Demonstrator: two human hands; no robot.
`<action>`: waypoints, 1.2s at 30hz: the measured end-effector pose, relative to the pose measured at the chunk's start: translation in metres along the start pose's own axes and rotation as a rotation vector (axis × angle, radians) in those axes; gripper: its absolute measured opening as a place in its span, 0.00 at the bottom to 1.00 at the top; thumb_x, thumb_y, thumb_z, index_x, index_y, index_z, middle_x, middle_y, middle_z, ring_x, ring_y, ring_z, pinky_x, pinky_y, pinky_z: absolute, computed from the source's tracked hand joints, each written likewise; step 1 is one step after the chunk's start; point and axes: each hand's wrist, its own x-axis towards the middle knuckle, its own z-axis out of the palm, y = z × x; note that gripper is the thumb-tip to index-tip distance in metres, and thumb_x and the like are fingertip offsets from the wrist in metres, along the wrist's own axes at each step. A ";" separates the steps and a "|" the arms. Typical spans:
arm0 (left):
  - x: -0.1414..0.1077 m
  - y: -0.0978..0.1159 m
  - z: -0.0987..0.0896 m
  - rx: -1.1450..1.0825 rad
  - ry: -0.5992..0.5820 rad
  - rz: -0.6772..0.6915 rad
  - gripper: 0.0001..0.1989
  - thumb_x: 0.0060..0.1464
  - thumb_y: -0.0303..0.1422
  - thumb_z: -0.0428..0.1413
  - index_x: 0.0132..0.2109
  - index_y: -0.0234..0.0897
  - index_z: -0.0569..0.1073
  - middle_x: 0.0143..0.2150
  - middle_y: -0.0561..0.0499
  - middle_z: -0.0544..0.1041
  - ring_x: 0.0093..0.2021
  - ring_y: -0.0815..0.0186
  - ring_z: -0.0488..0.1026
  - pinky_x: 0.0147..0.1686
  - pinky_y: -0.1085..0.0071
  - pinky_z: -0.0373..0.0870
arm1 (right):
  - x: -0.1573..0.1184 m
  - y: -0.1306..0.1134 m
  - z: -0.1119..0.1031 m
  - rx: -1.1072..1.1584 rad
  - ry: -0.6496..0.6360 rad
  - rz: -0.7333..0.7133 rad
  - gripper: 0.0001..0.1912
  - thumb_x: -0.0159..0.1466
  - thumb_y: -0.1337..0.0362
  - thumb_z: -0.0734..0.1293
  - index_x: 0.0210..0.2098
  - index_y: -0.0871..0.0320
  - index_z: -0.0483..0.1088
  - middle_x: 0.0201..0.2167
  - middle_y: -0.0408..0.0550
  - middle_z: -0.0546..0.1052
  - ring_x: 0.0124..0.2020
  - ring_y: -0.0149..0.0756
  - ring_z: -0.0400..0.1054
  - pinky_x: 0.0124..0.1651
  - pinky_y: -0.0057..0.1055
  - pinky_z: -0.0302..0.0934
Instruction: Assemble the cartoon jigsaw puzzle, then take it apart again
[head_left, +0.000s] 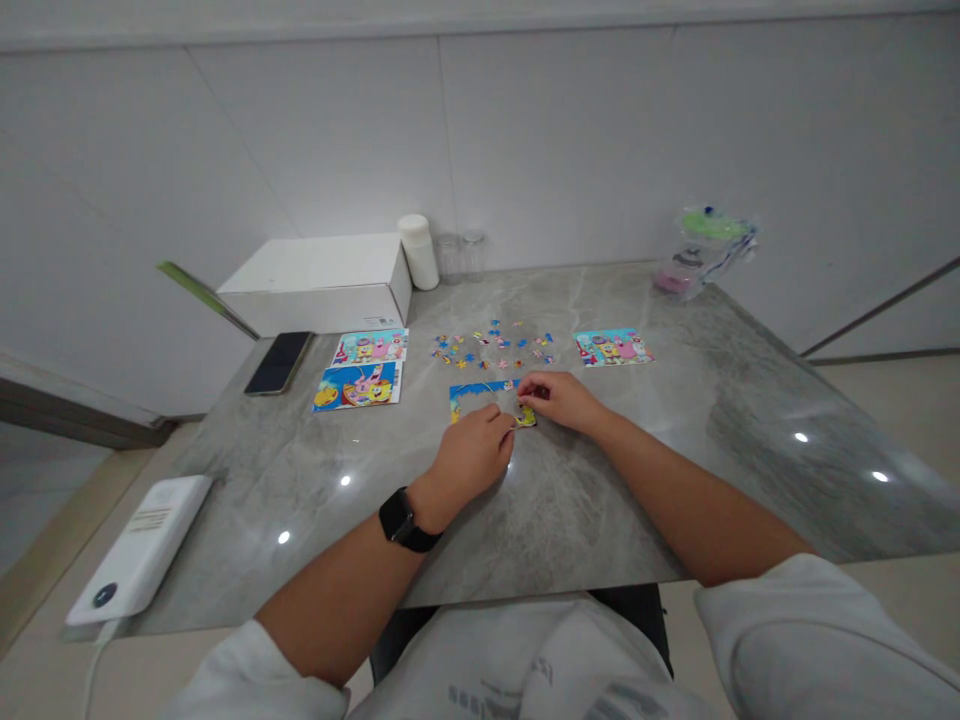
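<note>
A partly assembled jigsaw puzzle lies flat on the table, with a blue top edge and a bare grey middle. My left hand, wearing a black watch, rests over its lower edge, fingers bent together and gripping that border. At the right border, my right hand has thumb and fingers pinched on what looks like a small puzzle piece, mostly hidden by the fingertips. Several loose puzzle pieces are scattered just beyond the puzzle.
Cartoon picture cards lie to the left and right. A phone, white box, white bottle and clear glasses stand farther back. A plastic bag sits back right; a white corded device lies front left.
</note>
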 end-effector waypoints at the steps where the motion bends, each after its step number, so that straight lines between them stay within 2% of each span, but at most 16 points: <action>1: -0.001 0.003 -0.001 0.020 -0.025 0.002 0.13 0.69 0.34 0.51 0.52 0.40 0.79 0.47 0.44 0.78 0.47 0.56 0.78 0.44 0.64 0.74 | 0.000 0.000 0.000 -0.012 -0.018 -0.007 0.06 0.61 0.61 0.71 0.36 0.56 0.79 0.30 0.44 0.80 0.30 0.33 0.69 0.37 0.30 0.61; 4: -0.002 0.006 -0.002 0.043 -0.077 0.021 0.15 0.70 0.34 0.50 0.54 0.41 0.80 0.47 0.44 0.78 0.46 0.57 0.78 0.43 0.64 0.74 | -0.001 -0.001 0.000 0.004 -0.053 0.008 0.07 0.61 0.61 0.71 0.35 0.57 0.79 0.30 0.44 0.80 0.30 0.33 0.70 0.36 0.30 0.61; 10: -0.002 0.004 0.004 0.039 -0.095 0.060 0.17 0.71 0.36 0.49 0.56 0.42 0.80 0.46 0.43 0.78 0.43 0.57 0.77 0.44 0.63 0.74 | -0.002 0.000 0.002 0.080 -0.097 0.065 0.09 0.60 0.58 0.73 0.36 0.57 0.79 0.29 0.44 0.80 0.31 0.34 0.72 0.36 0.30 0.63; 21: -0.002 0.003 0.008 0.022 -0.110 0.052 0.17 0.70 0.36 0.50 0.57 0.42 0.79 0.47 0.43 0.77 0.44 0.57 0.78 0.45 0.62 0.75 | -0.003 -0.005 0.004 -0.078 -0.092 0.027 0.03 0.61 0.63 0.73 0.35 0.56 0.79 0.28 0.42 0.79 0.29 0.32 0.69 0.35 0.29 0.59; 27: -0.002 0.002 0.010 0.043 -0.113 0.055 0.18 0.70 0.36 0.49 0.59 0.44 0.78 0.47 0.43 0.77 0.43 0.57 0.78 0.45 0.62 0.75 | -0.002 -0.004 0.003 -0.189 -0.058 -0.071 0.02 0.61 0.65 0.74 0.34 0.56 0.80 0.31 0.44 0.77 0.32 0.34 0.68 0.39 0.30 0.59; 36: -0.001 0.003 0.009 0.038 -0.117 0.049 0.18 0.70 0.36 0.50 0.59 0.43 0.79 0.47 0.42 0.77 0.44 0.56 0.78 0.45 0.61 0.75 | -0.002 -0.003 0.004 -0.267 -0.069 -0.083 0.02 0.62 0.65 0.75 0.35 0.56 0.80 0.33 0.46 0.76 0.35 0.36 0.68 0.41 0.32 0.60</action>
